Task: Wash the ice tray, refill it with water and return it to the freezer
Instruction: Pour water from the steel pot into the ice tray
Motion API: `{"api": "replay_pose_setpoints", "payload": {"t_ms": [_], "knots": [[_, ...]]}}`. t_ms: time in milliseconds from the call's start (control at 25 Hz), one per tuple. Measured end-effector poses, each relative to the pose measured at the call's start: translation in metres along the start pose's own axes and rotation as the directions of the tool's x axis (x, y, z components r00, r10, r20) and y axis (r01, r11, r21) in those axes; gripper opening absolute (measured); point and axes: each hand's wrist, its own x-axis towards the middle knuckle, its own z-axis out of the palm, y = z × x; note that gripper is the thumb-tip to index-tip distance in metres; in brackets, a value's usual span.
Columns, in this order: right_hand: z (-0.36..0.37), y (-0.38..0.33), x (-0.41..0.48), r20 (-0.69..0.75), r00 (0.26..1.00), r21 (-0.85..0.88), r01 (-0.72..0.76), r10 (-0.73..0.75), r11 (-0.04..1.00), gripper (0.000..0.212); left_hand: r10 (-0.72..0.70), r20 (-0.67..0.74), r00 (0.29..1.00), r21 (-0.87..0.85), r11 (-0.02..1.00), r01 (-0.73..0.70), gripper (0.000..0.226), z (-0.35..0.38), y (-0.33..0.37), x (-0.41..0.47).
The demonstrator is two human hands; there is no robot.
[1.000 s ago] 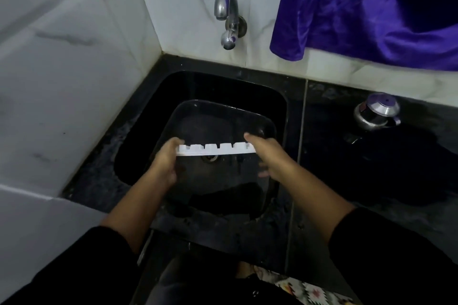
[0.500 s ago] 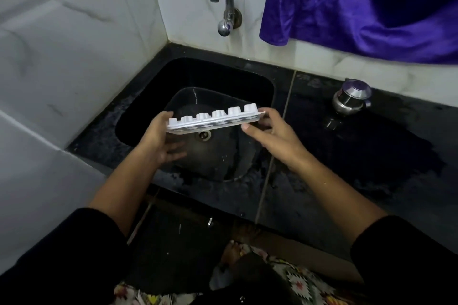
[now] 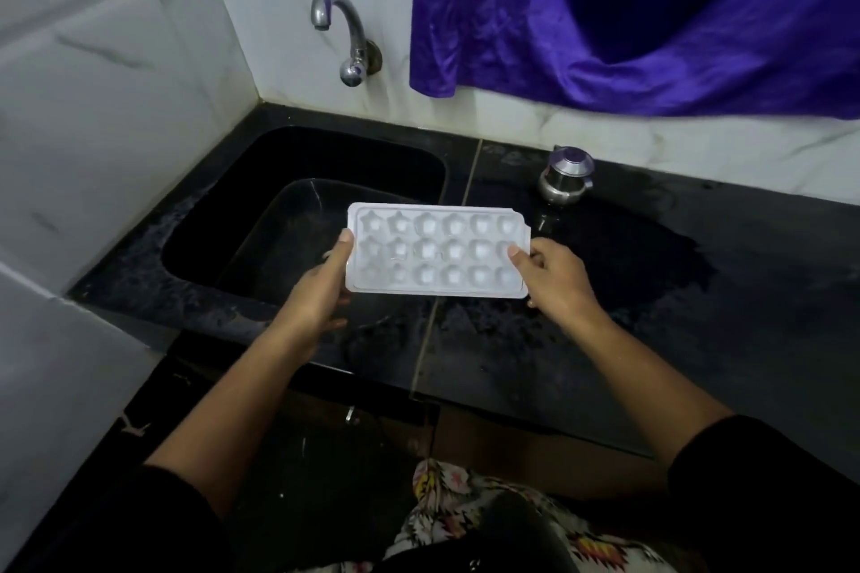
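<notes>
A white ice tray (image 3: pixel 437 254) with star-shaped and round cells is held level, cells facing up, above the sink's right edge and the counter. My left hand (image 3: pixel 325 288) grips its left end, thumb on the top rim. Its right end is gripped by my right hand (image 3: pixel 554 279), thumb on the rim too. I cannot tell whether the cells hold water. The metal tap (image 3: pixel 346 37) sticks out of the tiled back wall, with no water running.
The black sink (image 3: pixel 260 181) lies left, set in a wet black counter (image 3: pixel 698 293). A small steel pot with a lid (image 3: pixel 565 177) stands at the counter's back. A purple cloth (image 3: pixel 628 14) hangs over the back wall. White tiled walls close off the left.
The tray was edge-on over the sink, then upside down with the cell bottoms up. Now it is turned cells-up and has moved right, toward the counter. The view has pulled back.
</notes>
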Motion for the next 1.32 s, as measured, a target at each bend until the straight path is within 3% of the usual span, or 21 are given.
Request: {"api": "replay_pose_setpoints", "payload": {"t_ms": [120, 240, 400, 520, 600, 960, 1080, 1200, 1320], "knots": [[-0.029, 0.026, -0.001, -0.009, 0.997, 0.008, -0.071, 0.071, 0.997, 0.023, 0.113, 0.001, 0.994, 0.024, 0.993, -0.113, 0.046, 0.04, -0.009, 0.005], [-0.054, 0.056, 0.008, -0.013, 0.99, 0.02, -0.138, 0.138, 0.99, 0.019, 0.226, 0.043, 0.973, 0.064, 0.972, -0.228, 0.053, 0.077, -0.019, 0.016], [-0.081, 0.093, 0.032, 0.037, 0.983, -0.069, -0.176, 0.179, 0.982, 0.02, 0.392, 0.012, 0.92, 0.309, 0.873, -0.376, 0.04, 0.127, -0.026, 0.027], [-0.099, 0.117, 0.052, 0.087, 0.984, -0.166, -0.138, 0.154, 0.976, 0.02, 0.426, -0.014, 0.905, 0.507, 0.783, -0.361, 0.062, 0.16, -0.033, 0.041], [-0.108, 0.13, 0.065, 0.101, 0.986, -0.208, -0.109, 0.132, 0.972, 0.022, 0.416, -0.027, 0.909, 0.531, 0.776, -0.34, 0.073, 0.179, -0.041, 0.048], [-0.137, 0.168, 0.086, 0.201, 0.972, -0.302, -0.054, 0.119, 0.952, 0.038, 0.455, -0.097, 0.885, 0.671, 0.687, -0.279, 0.082, 0.227, -0.057, 0.056], [-0.142, 0.163, 0.097, 0.131, 0.989, -0.348, -0.018, 0.068, 0.937, 0.045, 0.487, -0.11, 0.866, 0.719, 0.64, -0.269, 0.085, 0.227, -0.068, 0.06], [-0.139, 0.142, 0.121, 0.102, 0.994, -0.069, -0.041, 0.048, 0.997, 0.04, 0.524, -0.11, 0.844, 0.742, 0.609, -0.281, 0.079, 0.229, -0.072, 0.063], [-0.128, 0.111, 0.15, 0.138, 0.985, 0.307, -0.144, 0.106, 0.941, 0.025, 0.547, -0.126, 0.828, 0.76, 0.59, -0.274, 0.073, 0.232, -0.072, 0.062]]}}
